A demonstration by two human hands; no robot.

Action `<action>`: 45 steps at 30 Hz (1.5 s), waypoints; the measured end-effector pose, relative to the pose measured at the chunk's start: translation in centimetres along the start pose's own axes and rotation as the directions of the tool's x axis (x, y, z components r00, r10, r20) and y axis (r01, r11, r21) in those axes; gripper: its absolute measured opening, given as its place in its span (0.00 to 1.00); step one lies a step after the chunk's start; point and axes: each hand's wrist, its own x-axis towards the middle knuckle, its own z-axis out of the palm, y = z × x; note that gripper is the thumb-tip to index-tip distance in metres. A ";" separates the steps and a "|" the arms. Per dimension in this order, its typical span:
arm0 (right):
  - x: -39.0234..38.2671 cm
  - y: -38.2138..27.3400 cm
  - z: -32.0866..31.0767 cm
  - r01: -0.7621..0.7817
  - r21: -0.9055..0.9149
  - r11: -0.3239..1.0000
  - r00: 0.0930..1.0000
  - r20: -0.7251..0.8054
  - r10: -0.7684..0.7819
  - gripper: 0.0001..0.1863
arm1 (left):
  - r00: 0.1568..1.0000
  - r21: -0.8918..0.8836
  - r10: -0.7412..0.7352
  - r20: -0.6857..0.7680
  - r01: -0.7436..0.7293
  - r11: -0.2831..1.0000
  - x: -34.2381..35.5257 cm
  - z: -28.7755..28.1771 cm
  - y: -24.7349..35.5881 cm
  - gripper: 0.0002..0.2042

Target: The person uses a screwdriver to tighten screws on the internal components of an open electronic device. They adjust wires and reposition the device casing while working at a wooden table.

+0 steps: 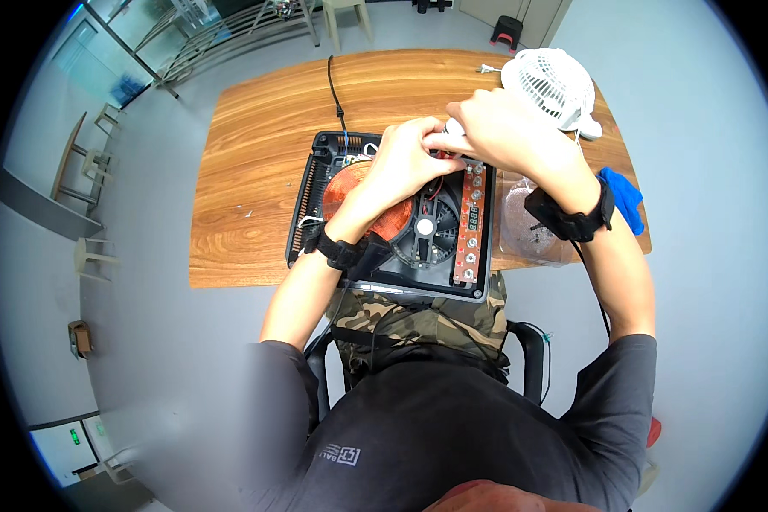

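Opened induction cooker (392, 213), black plastic shell with ribbed vents at left, lying flat on a wooden table (256, 145) of warm, streaked grain, at the near edge just ahead of the seated person. Inside: copper-coloured coil disc (350, 192), round and finely wound, partly covered by the left forearm; black fan (427, 230), circular with a white hub; narrow red-brown circuit strip (470, 224) along the right side, bearing a row of small round buttons and a little dark display, characters too small to read. Black cord (336, 94) running from the far rim of the shell across the table.

Left hand (410, 158), fingers curled and pressed together over the far-right corner of the shell; object beneath the fingertips hidden. Right hand (495, 128), closed around a small white item (454, 128), mostly concealed, kind not discernible. Both hands touching at the fingertips. Black bands on both wrists.

White desk fan (550, 85), round plastic grille, just beyond the right hand. Blue cloth (625, 198), soft and crumpled, at the right table edge, partly behind the right forearm. Clear plastic bag (525, 226), crinkled, brownish contents indistinct, just right of the cooker. Small white panel with a green light (74, 437) at lower left, bent by the lens.
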 end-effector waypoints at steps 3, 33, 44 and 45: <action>-1.1 0.1 -0.2 0.144 0.217 0.966 0.986 -0.118 -0.120 0.20 | 1.000 -0.028 -0.011 -0.026 0.010 1.000 -0.1 -0.2 -0.1 0.18; -0.2 -1.2 -0.2 -0.001 0.024 1.000 1.000 -0.018 0.001 0.22 | 0.988 0.018 -0.113 0.103 0.112 0.994 -0.4 -1.0 0.6 0.19; 0.6 -0.7 0.6 -0.064 -0.021 0.998 0.998 -0.009 0.064 0.28 | 0.996 -0.069 -0.041 0.082 0.046 0.997 -0.6 -1.0 0.9 0.16; 0.6 -0.6 0.5 -0.067 -0.018 0.998 0.998 0.006 0.067 0.27 | 0.996 -0.053 -0.039 0.076 0.043 0.998 -0.5 -1.0 0.7 0.17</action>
